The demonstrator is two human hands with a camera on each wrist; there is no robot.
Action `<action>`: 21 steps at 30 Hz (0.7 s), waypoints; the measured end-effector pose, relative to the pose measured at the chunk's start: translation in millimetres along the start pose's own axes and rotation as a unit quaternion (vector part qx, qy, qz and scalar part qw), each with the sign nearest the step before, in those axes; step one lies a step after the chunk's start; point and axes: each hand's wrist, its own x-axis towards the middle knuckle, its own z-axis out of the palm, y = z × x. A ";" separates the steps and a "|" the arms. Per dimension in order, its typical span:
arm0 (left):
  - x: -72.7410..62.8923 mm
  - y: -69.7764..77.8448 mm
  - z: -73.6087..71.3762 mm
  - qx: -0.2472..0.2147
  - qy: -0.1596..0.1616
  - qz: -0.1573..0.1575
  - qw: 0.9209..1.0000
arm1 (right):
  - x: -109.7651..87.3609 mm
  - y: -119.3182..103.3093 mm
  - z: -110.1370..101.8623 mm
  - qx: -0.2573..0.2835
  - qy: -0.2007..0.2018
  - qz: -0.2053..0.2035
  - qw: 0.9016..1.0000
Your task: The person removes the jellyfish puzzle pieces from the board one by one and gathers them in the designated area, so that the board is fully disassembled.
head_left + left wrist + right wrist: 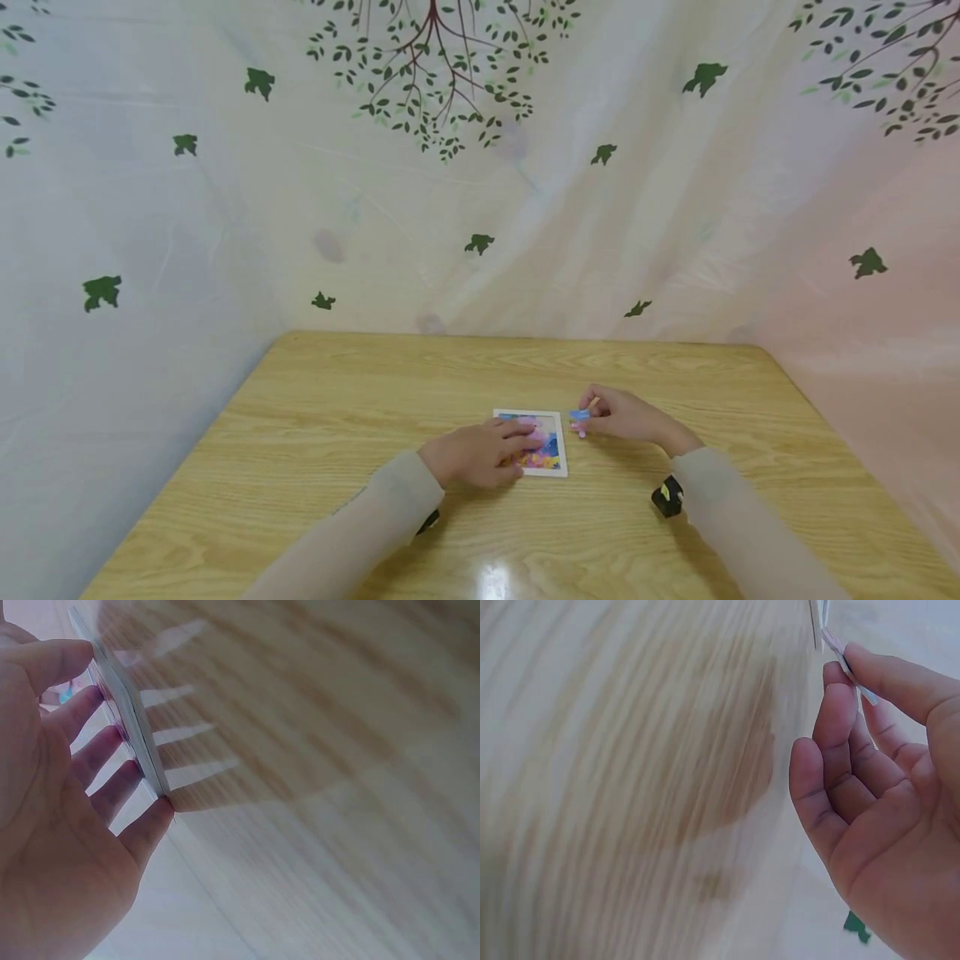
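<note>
The left arm and right arm reach forward, slanting inward. The left hand lies palm down, its fingers fairly straight and a little spread (gaps show between them from the wrist camera). The right hand, apart from it, pinches, thumb set against fingertips, the other fingers loosely bent.

Table: wood-grain top | directly on it: white-framed colourful puzzle, flat

We see a yellowish-brown wood-grain table before a pale backdrop with printed leafy branches and dark-green silhouettes.
</note>
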 end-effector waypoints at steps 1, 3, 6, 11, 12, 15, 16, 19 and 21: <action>0.2 0.0 0.0 0.001 -0.001 -0.001 1.000 | -3.0 2.8 -2.4 0.003 0.001 0.003 1.000; 0.1 0.2 -0.4 0.000 -0.003 -0.003 1.000 | -9.1 7.9 -7.4 0.009 0.002 0.012 1.000; -0.3 0.4 -0.9 0.001 -0.004 -0.004 1.000 | -17.9 14.7 -15.0 0.017 0.007 0.030 0.999; -0.8 0.2 -0.3 0.000 0.001 -0.002 1.000 | -33.9 26.9 -27.7 0.030 0.004 0.031 0.999; -1.1 0.3 -0.3 -0.001 0.002 -0.001 1.000 | -37.4 29.7 -30.3 0.035 0.000 0.028 0.999; -1.6 0.5 -0.1 0.000 0.006 0.001 1.000 | -47.2 36.7 -37.5 0.053 -0.010 0.018 0.998; -1.8 0.6 -0.1 -0.001 0.007 0.002 1.000 | -50.1 38.9 -39.4 0.058 -0.012 0.015 0.998; -2.2 0.6 0.2 -0.002 0.009 0.003 1.000 | -56.9 44.4 -43.6 0.062 -0.010 0.017 0.998; -2.3 0.2 0.4 -0.002 0.009 0.004 1.000 | -59.7 47.5 -45.1 0.054 -0.003 0.026 0.998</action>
